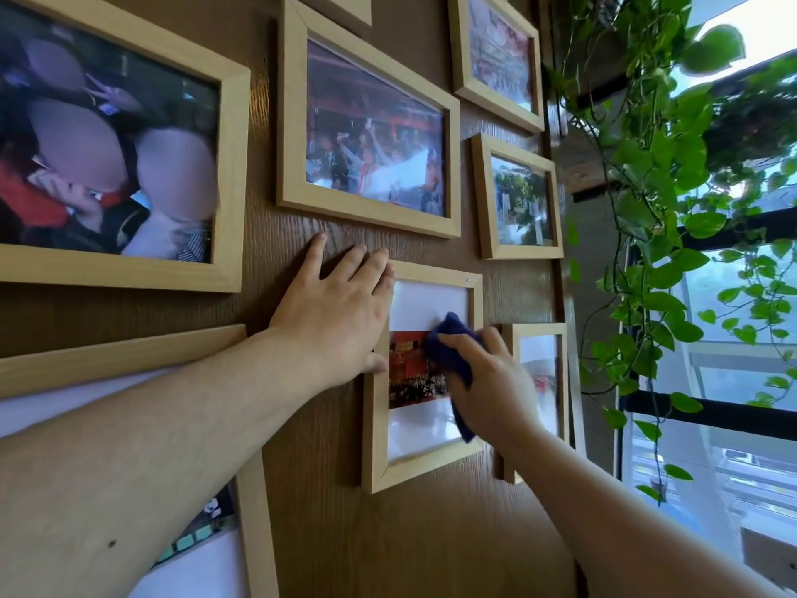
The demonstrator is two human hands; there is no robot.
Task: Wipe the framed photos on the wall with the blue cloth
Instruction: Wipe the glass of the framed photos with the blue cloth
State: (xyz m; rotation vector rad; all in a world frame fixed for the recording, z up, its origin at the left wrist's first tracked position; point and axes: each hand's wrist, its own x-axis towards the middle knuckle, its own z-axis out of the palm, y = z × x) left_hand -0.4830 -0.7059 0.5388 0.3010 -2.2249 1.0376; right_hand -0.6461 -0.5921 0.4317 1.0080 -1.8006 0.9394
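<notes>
Several pale wooden framed photos hang on a brown wood-grain wall (327, 489). My right hand (491, 381) grips the dark blue cloth (450, 356) and presses it against the glass of a small upright frame (375, 425) in the middle. My left hand (336, 312) lies flat on the wall with fingers spread, its palm and thumb resting on that frame's upper left edge. Part of the frame's picture is hidden behind the cloth and my right hand.
A large frame (233, 166) hangs at upper left, a landscape frame (366, 123) above my left hand, smaller frames (517, 200) at right. A narrow frame (541, 373) sits just beyond my right hand. A trailing green plant (655, 209) and window fill the right side.
</notes>
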